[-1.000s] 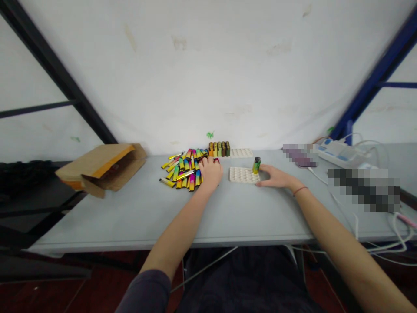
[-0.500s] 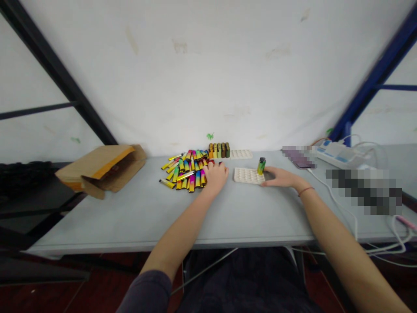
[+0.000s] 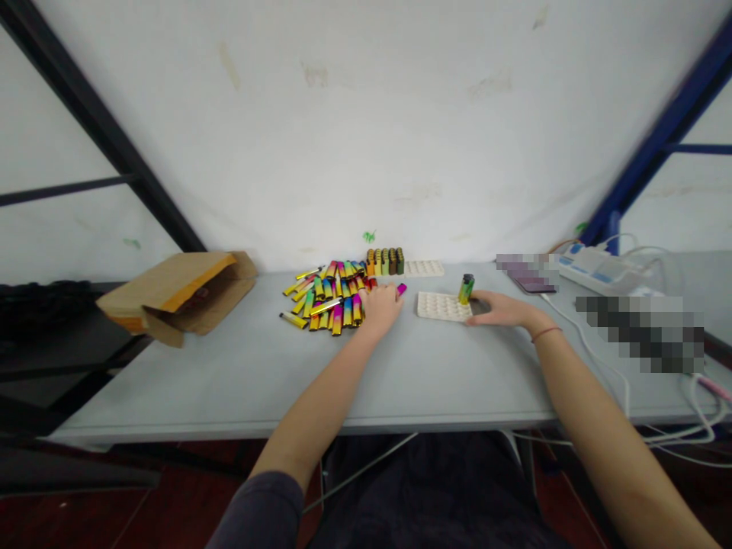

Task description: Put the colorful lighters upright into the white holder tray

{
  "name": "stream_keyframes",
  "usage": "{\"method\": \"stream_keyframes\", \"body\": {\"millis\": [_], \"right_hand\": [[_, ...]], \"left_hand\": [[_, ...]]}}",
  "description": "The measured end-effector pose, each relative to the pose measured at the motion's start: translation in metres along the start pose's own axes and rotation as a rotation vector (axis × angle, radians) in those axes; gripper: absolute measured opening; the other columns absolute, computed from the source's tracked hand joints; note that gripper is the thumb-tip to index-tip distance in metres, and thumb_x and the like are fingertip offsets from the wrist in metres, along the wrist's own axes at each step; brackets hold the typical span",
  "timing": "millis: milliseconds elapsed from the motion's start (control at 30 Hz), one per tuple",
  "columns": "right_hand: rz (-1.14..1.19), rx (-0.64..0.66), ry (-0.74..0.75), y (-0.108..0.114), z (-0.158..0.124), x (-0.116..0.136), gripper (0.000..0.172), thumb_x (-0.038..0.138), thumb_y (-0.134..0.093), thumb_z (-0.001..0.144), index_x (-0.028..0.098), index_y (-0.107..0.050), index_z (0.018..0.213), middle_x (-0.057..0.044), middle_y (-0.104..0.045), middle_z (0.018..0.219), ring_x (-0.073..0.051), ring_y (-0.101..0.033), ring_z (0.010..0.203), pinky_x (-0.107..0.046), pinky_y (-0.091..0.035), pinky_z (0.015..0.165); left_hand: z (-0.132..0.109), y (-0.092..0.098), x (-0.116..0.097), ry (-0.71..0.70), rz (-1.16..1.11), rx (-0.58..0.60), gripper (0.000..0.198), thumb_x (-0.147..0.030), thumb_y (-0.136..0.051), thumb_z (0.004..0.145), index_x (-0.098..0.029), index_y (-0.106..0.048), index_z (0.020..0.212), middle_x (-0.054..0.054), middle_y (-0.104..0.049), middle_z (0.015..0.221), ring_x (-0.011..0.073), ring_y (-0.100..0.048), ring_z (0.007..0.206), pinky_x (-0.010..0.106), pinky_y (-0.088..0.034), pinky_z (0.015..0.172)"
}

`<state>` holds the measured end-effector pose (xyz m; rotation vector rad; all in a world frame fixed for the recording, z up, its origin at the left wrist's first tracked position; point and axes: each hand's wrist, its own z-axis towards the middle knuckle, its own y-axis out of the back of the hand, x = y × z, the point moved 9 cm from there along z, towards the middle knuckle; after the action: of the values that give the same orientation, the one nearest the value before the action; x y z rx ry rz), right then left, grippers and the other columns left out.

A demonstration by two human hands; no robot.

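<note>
My left hand (image 3: 380, 310) lies on the right edge of a heap of yellow and rainbow-coloured disposable lighters (image 3: 329, 305), its fingers apart. Just beyond its fingertips is a single magenta lighter (image 3: 401, 289), lying apart from the heap. My right hand (image 3: 499, 309) has its fingers at the right edge of a white dimpled tray (image 3: 440, 306) and seems to hold it there. A green lighter (image 3: 466, 289) stands upright at that tray's right end, close to the fingers.
A row of upright lighters (image 3: 384, 261) and a second white tray (image 3: 424, 268) stand at the back of the grey table (image 3: 240, 381). A cardboard box (image 3: 183, 293) lies open to the left. A power strip (image 3: 598, 273), cables and blurred patches lie on the right.
The white tray, with the green lighter on it, has slid right along with my right hand. My left hand has moved right, and the magenta lighter now lies clear of the heap.
</note>
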<state>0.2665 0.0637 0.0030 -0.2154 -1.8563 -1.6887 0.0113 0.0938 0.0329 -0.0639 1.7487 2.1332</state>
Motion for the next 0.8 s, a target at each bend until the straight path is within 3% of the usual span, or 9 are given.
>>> {"method": "stream_keyframes", "body": {"millis": [333, 500, 633, 800], "right_hand": [[0.053, 0.014, -0.009, -0.0009, -0.0007, 0.0038, 0.083, 0.058, -0.077, 0.069, 0.018, -0.061, 0.140, -0.013, -0.066, 0.138, -0.041, -0.057, 0.130, -0.055, -0.039, 0.117], [0.060, 0.018, -0.024, -0.0012, -0.0009, 0.0043, 0.082, 0.057, -0.078, 0.068, 0.019, -0.062, 0.139, -0.012, -0.065, 0.139, -0.042, -0.056, 0.131, -0.055, -0.038, 0.118], [0.037, 0.017, -0.063, -0.0017, -0.0009, 0.0017, 0.085, 0.058, -0.078, 0.068, 0.015, -0.060, 0.139, -0.015, -0.060, 0.144, -0.043, -0.055, 0.132, -0.056, -0.037, 0.118], [0.007, 0.008, -0.050, -0.0033, 0.0006, -0.0011, 0.083, 0.054, -0.078, 0.069, 0.014, -0.060, 0.139, -0.017, -0.060, 0.144, -0.041, -0.057, 0.130, -0.052, -0.040, 0.117]], "left_hand": [[-0.0050, -0.0010, -0.0072, -0.055, 0.019, 0.050, 0.028, -0.018, -0.046, 0.097, -0.023, -0.068, 0.114, 0.010, -0.069, 0.123, 0.0274, -0.062, 0.116, 0.045, -0.037, 0.101], [-0.0043, -0.0001, -0.0066, -0.053, 0.037, 0.048, 0.047, -0.014, -0.044, 0.095, -0.021, -0.055, 0.139, 0.014, -0.064, 0.133, 0.0301, -0.060, 0.120, 0.047, -0.040, 0.101], [-0.0049, -0.0033, -0.0077, -0.073, 0.051, 0.082, 0.036, -0.018, -0.045, 0.095, -0.019, -0.066, 0.124, 0.014, -0.064, 0.128, 0.0305, -0.060, 0.120, 0.047, -0.041, 0.101], [-0.0027, -0.0054, -0.0062, -0.065, -0.011, 0.055, 0.029, -0.023, -0.046, 0.098, -0.015, -0.066, 0.117, 0.017, -0.069, 0.119, 0.0318, -0.062, 0.117, 0.049, -0.039, 0.104]]}}
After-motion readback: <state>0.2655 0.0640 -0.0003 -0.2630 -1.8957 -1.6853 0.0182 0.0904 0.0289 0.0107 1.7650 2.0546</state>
